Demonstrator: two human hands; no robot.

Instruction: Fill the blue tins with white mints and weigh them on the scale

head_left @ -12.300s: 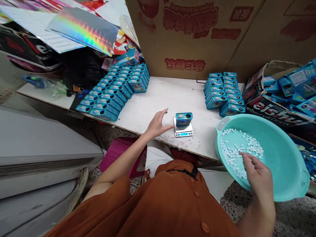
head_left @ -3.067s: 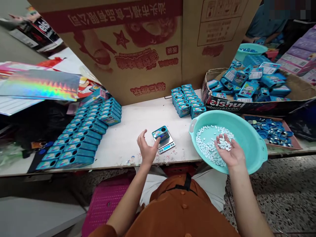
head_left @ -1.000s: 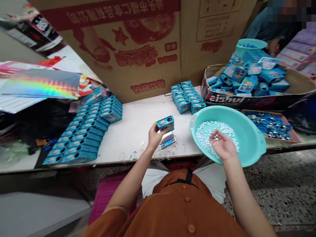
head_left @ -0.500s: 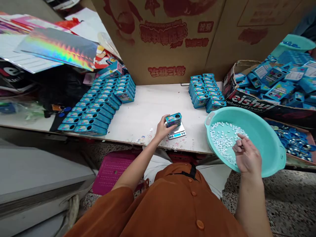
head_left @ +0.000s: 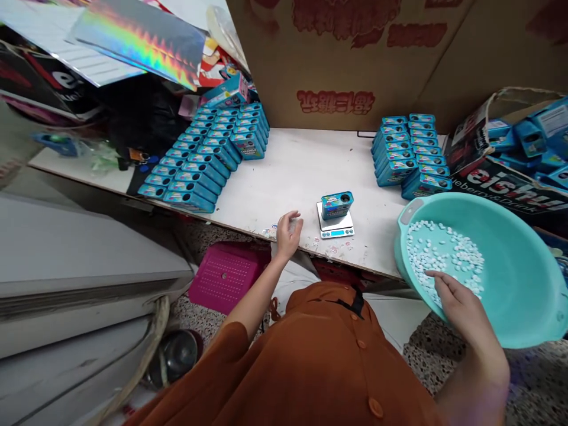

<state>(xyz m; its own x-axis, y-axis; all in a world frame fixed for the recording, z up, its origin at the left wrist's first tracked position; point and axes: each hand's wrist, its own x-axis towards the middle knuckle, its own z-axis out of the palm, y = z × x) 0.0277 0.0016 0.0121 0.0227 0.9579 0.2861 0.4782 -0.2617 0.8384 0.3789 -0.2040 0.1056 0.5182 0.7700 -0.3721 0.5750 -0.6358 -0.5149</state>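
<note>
A small blue box (head_left: 336,205) with a round dark hole in its top stands upright on a small silver digital scale (head_left: 336,232). My left hand (head_left: 289,234) is just left of the scale, apart from it, fingers loosely bent and thumb apart, holding nothing. Over the near left side of a large turquoise basin (head_left: 523,266) is my right hand (head_left: 457,302), its index finger stretched towards the white tablets (head_left: 465,254) inside. Its lower fingers are partly hidden, and whether they touch the tablets is hard to tell.
Rows of blue boxes (head_left: 195,168) stand at the table's left, and a smaller group of boxes (head_left: 394,157) stands behind the basin. An open carton (head_left: 497,177) of loose boxes is at the right. A large brown cardboard box (head_left: 337,71) blocks the back.
My left hand has let go of the blue box, leaving it on the scale, and drawn back left. My right hand has lowered, its fingers uncurling. The view has shifted.
</note>
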